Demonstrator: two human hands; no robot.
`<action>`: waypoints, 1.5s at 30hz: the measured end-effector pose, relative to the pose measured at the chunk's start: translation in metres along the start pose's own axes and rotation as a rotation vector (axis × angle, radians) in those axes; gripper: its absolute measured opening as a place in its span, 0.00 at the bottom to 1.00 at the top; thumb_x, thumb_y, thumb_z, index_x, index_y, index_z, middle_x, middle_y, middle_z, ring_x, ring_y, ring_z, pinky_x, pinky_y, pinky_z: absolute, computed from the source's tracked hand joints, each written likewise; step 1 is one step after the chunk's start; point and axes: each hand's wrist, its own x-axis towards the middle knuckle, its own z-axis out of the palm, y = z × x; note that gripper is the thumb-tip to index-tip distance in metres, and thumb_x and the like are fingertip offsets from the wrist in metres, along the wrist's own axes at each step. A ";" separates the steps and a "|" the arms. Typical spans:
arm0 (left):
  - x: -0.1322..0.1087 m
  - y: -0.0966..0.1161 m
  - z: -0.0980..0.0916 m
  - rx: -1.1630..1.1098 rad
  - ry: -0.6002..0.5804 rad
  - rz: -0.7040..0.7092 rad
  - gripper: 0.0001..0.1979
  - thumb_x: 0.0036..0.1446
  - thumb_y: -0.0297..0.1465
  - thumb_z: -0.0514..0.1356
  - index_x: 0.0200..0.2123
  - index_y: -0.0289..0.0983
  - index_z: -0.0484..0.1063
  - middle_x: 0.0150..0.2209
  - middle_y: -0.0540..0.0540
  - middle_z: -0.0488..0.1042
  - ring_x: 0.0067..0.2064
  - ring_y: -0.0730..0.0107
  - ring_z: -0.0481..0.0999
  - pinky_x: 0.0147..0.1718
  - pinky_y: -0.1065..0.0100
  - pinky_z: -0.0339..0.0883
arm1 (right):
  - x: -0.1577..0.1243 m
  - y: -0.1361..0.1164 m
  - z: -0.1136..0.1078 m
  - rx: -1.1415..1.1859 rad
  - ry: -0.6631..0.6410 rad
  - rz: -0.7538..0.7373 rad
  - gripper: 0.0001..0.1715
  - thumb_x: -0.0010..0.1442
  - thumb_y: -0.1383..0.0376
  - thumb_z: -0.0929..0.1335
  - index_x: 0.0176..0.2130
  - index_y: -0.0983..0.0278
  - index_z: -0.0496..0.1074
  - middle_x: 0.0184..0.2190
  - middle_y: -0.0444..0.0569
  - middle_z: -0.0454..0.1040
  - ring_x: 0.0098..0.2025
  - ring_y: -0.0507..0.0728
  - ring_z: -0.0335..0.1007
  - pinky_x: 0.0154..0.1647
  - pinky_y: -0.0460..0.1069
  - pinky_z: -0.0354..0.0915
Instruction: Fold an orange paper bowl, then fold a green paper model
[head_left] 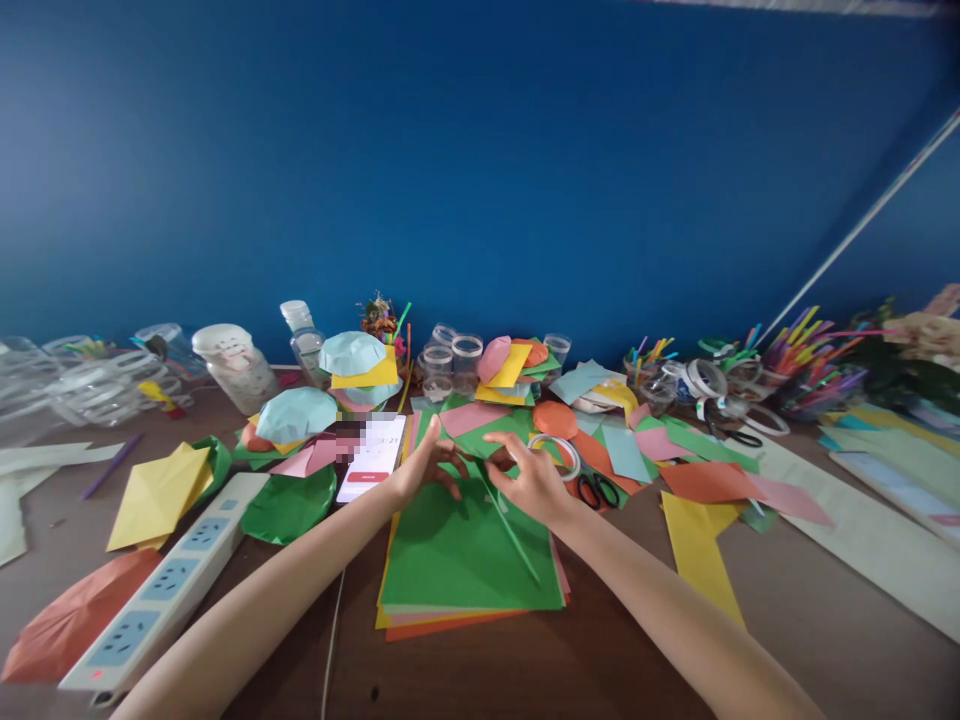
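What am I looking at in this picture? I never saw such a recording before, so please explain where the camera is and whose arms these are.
There is no machine here. A camera worn on a person's head looks forward and down, so the two bare arms are that person's own. The left hand and the right hand are above a stack of coloured paper sheets, with green on top. A narrow green paper strip lies by the right hand; I cannot tell if it is held. The brown wooden table also carries black-handled scissors, a white power strip and a smartphone.
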 end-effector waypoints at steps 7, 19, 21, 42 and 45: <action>-0.009 0.004 0.013 0.297 0.126 0.118 0.23 0.48 0.47 0.60 0.37 0.32 0.69 0.31 0.46 0.73 0.33 0.66 0.72 0.31 0.69 0.65 | 0.005 -0.011 -0.005 0.262 -0.038 0.120 0.20 0.54 0.66 0.66 0.48 0.60 0.62 0.23 0.40 0.70 0.24 0.51 0.67 0.28 0.45 0.63; 0.003 -0.013 0.005 0.812 0.024 0.189 0.24 0.48 0.46 0.58 0.16 0.36 0.53 0.17 0.56 0.48 0.20 0.80 0.50 0.19 0.72 0.43 | 0.018 0.040 -0.009 0.647 -0.209 0.392 0.21 0.50 0.59 0.68 0.42 0.64 0.62 0.19 0.36 0.59 0.19 0.45 0.51 0.19 0.42 0.48; 0.003 -0.013 0.008 0.824 -0.015 0.194 0.23 0.49 0.46 0.57 0.17 0.36 0.53 0.17 0.56 0.48 0.21 0.80 0.50 0.19 0.72 0.43 | 0.017 0.038 -0.007 0.633 -0.220 0.374 0.21 0.50 0.59 0.69 0.43 0.64 0.63 0.18 0.34 0.55 0.18 0.45 0.48 0.19 0.42 0.45; 0.006 -0.014 0.009 0.581 -0.103 0.152 0.16 0.52 0.39 0.56 0.21 0.32 0.69 0.18 0.52 0.66 0.20 0.77 0.61 0.21 0.74 0.51 | 0.013 0.032 -0.002 0.422 -0.361 0.317 0.20 0.49 0.66 0.68 0.44 0.63 0.65 0.31 0.45 0.73 0.28 0.51 0.67 0.28 0.44 0.59; 0.005 -0.014 0.012 0.576 -0.145 0.181 0.15 0.52 0.38 0.56 0.21 0.32 0.70 0.18 0.52 0.65 0.21 0.77 0.62 0.22 0.74 0.53 | 0.013 0.025 -0.001 0.381 -0.407 0.269 0.21 0.49 0.68 0.68 0.45 0.62 0.67 0.29 0.43 0.73 0.29 0.51 0.68 0.29 0.45 0.60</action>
